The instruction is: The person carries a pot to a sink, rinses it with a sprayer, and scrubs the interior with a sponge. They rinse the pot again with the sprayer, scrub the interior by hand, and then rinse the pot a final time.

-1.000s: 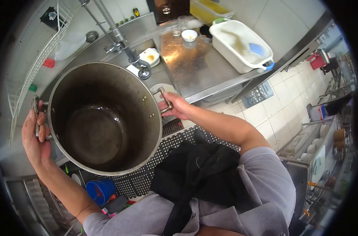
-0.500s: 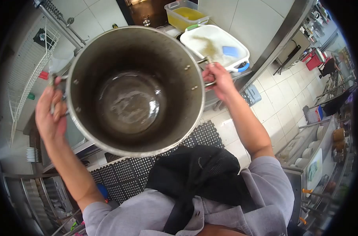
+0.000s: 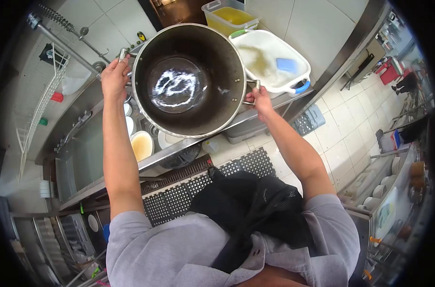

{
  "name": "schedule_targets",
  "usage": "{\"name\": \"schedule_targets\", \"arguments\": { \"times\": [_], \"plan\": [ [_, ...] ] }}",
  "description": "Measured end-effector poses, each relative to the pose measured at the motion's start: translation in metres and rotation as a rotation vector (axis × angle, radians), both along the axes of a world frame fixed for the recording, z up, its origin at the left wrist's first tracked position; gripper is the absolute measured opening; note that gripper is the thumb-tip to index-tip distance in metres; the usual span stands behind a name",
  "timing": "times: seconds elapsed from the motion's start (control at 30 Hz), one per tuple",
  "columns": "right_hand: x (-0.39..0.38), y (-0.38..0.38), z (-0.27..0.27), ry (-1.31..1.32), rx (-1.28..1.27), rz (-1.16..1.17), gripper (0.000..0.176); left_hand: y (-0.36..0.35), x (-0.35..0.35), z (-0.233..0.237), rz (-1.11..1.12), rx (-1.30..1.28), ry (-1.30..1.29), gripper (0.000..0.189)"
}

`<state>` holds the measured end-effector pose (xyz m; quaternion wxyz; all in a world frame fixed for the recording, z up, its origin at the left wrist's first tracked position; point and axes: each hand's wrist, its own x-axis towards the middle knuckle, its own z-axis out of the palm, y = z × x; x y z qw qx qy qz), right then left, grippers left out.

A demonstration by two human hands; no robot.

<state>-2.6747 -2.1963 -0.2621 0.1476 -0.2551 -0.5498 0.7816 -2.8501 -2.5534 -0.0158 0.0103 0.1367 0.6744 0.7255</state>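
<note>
A large metal stockpot (image 3: 217, 62) is held out in front of me, its open mouth tilted toward my face. Wet, shiny patches reflect light on its bottom. My left hand (image 3: 115, 79) is wrapped round the handle on its left side. On the opposite side, my right hand (image 3: 260, 101) grips the other handle. The pot covers part of the steel sink counter (image 3: 172, 152). Just beyond my right hand lies a white tub (image 3: 301, 71) of suds with a blue sponge (image 3: 287, 65) in it.
Left of the pot, a bowl (image 3: 142, 146) and other white dishes sit in the sink area beside a long steel basin (image 3: 86, 153). A clear container (image 3: 231, 19) of yellow liquid stands at the back. A wire rack (image 3: 40, 124) hangs left. A perforated black mat (image 3: 179, 201) covers the floor.
The pot has moved away from me, up and to the right in view, with both hands still on its handles. The dishes and the basin at left have come into view.
</note>
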Motion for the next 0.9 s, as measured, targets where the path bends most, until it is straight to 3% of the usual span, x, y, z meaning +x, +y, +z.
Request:
{"name": "schedule_targets", "arguments": {
  "times": [0.13, 0.2, 0.27, 0.33, 0.37, 0.43, 0.47, 0.53, 0.57, 0.6, 0.73, 0.8, 0.87, 0.9],
  "plan": [
    [-0.042, -0.001, -0.009, -0.198, 0.085, 0.103, 0.02, 0.011, -0.02, 0.008, 0.054, -0.058, 0.093, 0.021],
    [-0.056, 0.009, -0.025, -0.373, 0.204, 0.346, 0.02, 0.024, -0.017, 0.015, 0.079, -0.176, 0.153, 0.021],
    [-0.058, 0.015, -0.028, -0.449, 0.227, 0.368, 0.024, 0.035, -0.018, 0.018, 0.006, -0.185, 0.13, 0.022],
    [-0.044, 0.021, 0.001, -0.384, 0.74, 0.783, 0.03, 0.056, -0.012, 0.012, -0.008, -0.448, 0.311, 0.024],
    [-0.043, 0.03, 0.033, -0.38, 0.846, 0.959, 0.034, 0.07, -0.011, 0.001, -0.051, -0.385, 0.401, 0.027],
    [-0.039, 0.062, 0.071, -0.012, 1.158, 0.88, 0.028, 0.089, -0.008, 0.007, -0.059, -0.42, 0.374, 0.027],
    [-0.045, 0.081, 0.096, -0.013, 1.022, 0.855, 0.022, 0.095, -0.007, 0.009, -0.05, -0.471, 0.358, 0.028],
    [-0.067, 0.141, 0.103, -0.007, 1.097, 0.65, 0.017, 0.1, -0.016, 0.012, -0.038, -0.476, 0.401, 0.027],
    [-0.071, 0.165, 0.114, -0.119, 1.396, 0.538, 0.022, 0.1, -0.017, 0.017, -0.101, -0.431, 0.311, 0.026],
    [-0.077, 0.187, 0.115, -0.304, 1.562, 0.538, 0.037, 0.101, -0.018, 0.019, -0.162, -0.385, 0.218, 0.026],
    [-0.087, 0.236, 0.051, -0.787, 1.732, 0.742, 0.074, 0.112, -0.017, 0.02, -0.135, -0.438, 0.218, 0.023],
    [-0.106, 0.25, 0.018, -0.833, 1.743, 0.722, 0.073, 0.116, -0.017, 0.02, -0.081, -0.484, 0.25, 0.023],
    [-0.141, 0.282, -0.06, -1.083, 1.494, 0.707, 0.063, 0.118, -0.014, 0.021, -0.006, -0.554, 0.221, 0.022],
    [-0.142, 0.274, -0.055, -1.099, 1.424, 0.677, 0.053, 0.115, -0.018, 0.02, -0.024, -0.556, 0.205, 0.022]
  ]
}}
